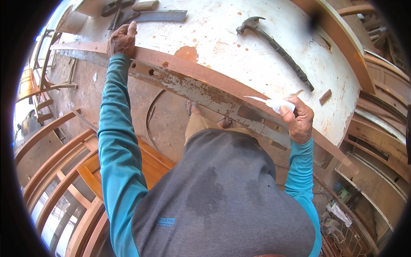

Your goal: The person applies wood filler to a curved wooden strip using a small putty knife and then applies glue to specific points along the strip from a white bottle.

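Observation:
A long, thin wooden strip [205, 73] lies along the near edge of the worn white workbench [214, 40]. My left hand [121, 40] is closed over the strip toward its left end, the thumb pointing up. Between the thumb and fingers of my right hand [301, 121] is a small white glue bottle [278, 104], tipped sideways with its thin nozzle pointing left, just above the strip. My fingers partly cover the bottle. Whether any glue is coming out cannot be seen.
Farther back on the bench lie a claw hammer [280, 50] with a wrapped handle and a handsaw [160, 16]. A small wood offcut [325, 97] rests near the right end. Wooden frames [64, 180] stand at the left; stacked boards [376, 137] fill the right.

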`<state>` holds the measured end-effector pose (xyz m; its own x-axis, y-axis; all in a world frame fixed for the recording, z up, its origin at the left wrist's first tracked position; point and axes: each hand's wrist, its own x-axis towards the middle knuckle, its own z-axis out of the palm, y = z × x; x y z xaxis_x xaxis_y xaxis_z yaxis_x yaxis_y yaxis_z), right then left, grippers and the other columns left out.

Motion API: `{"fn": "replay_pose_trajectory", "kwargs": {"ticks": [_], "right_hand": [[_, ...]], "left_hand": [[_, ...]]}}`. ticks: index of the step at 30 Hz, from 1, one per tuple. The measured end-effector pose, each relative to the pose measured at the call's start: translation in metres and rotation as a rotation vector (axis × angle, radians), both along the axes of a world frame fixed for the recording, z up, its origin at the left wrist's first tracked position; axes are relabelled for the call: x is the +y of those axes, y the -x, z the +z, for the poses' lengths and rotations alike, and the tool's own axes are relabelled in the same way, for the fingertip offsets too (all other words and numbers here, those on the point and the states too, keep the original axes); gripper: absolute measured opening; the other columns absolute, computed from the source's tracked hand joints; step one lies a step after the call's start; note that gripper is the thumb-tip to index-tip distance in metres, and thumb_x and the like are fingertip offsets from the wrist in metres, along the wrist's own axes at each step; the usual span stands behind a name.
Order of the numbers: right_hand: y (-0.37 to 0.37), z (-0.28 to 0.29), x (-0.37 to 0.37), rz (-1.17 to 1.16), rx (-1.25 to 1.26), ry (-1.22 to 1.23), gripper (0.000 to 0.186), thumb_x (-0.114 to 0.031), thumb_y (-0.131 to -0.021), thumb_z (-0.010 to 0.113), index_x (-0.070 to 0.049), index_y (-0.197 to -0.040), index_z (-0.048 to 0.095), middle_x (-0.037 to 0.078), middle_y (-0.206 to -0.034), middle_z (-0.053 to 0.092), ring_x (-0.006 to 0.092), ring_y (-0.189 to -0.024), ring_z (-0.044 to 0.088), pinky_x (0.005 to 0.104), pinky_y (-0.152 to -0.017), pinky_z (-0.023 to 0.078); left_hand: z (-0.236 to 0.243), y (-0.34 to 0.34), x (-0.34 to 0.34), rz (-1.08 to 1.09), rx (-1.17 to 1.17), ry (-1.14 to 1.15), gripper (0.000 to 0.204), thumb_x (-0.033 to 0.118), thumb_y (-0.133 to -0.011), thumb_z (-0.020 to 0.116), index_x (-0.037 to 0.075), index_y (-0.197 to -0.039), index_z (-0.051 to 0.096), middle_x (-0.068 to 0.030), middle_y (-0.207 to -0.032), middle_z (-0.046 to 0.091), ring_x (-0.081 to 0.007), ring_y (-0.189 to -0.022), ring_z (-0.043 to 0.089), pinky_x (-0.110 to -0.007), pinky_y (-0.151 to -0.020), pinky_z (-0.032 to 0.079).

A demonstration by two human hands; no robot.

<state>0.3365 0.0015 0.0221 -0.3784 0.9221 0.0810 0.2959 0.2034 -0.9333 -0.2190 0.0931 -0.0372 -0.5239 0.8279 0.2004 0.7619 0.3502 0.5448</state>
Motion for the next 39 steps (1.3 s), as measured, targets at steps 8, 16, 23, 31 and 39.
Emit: {"fn": "replay_pose_trajectory", "kwargs": {"ticks": [8, 16, 23, 31, 39], "right_hand": [[-0.003, -0.005, 0.002, 0.007, -0.013, -0.038, 0.018, -0.014, -0.095, 0.068, 0.002, -0.104, 0.071, 0.003, -0.078, 0.067, 0.0064, -0.067, 0.059, 0.0262, -0.056, 0.046], [-0.001, -0.005, 0.001, 0.009, -0.011, -0.028, 0.017, -0.013, -0.095, 0.067, 0.002, -0.103, 0.071, 0.003, -0.076, 0.067, 0.0064, -0.065, 0.058, 0.0262, -0.054, 0.045], [-0.002, -0.007, 0.001, 0.016, -0.022, -0.067, 0.017, -0.013, -0.095, 0.067, 0.002, -0.101, 0.071, 0.002, -0.074, 0.065, 0.0058, -0.062, 0.055, 0.0264, -0.053, 0.043], [-0.002, -0.006, -0.001, -0.003, -0.012, -0.038, 0.018, -0.014, -0.095, 0.067, 0.002, -0.102, 0.071, 0.001, -0.074, 0.064, 0.0057, -0.065, 0.055, 0.0257, -0.054, 0.042], [-0.02, 0.008, -0.015, -0.336, 0.379, 0.044, 0.023, -0.02, -0.095, 0.069, -0.001, -0.106, 0.07, 0.0, -0.081, 0.062, 0.007, -0.062, 0.054, 0.021, -0.051, 0.041]], "left_hand": [[-0.003, 0.004, 0.001, 0.001, 0.012, 0.0, 0.049, 0.053, -0.101, 0.063, 0.009, -0.111, 0.08, -0.0071, -0.1, 0.081, -0.019, -0.095, 0.074, -0.032, -0.09, 0.054], [-0.005, 0.003, 0.001, 0.016, -0.008, 0.016, 0.049, 0.055, -0.101, 0.059, 0.012, -0.111, 0.08, -0.0057, -0.102, 0.081, -0.0209, -0.098, 0.075, -0.035, -0.092, 0.055], [-0.005, 0.004, 0.001, 0.005, 0.011, -0.025, 0.048, 0.053, -0.1, 0.064, 0.009, -0.11, 0.08, -0.007, -0.098, 0.081, -0.018, -0.093, 0.074, -0.031, -0.089, 0.055], [-0.003, 0.001, 0.0, 0.006, 0.029, -0.016, 0.048, 0.054, -0.101, 0.062, 0.01, -0.11, 0.081, -0.007, -0.099, 0.081, -0.0186, -0.095, 0.074, -0.032, -0.09, 0.054], [-0.009, 0.015, 0.002, -0.005, 0.027, -0.014, 0.049, 0.055, -0.101, 0.06, 0.011, -0.109, 0.081, -0.0067, -0.097, 0.081, -0.0193, -0.096, 0.073, -0.032, -0.091, 0.053]]}}
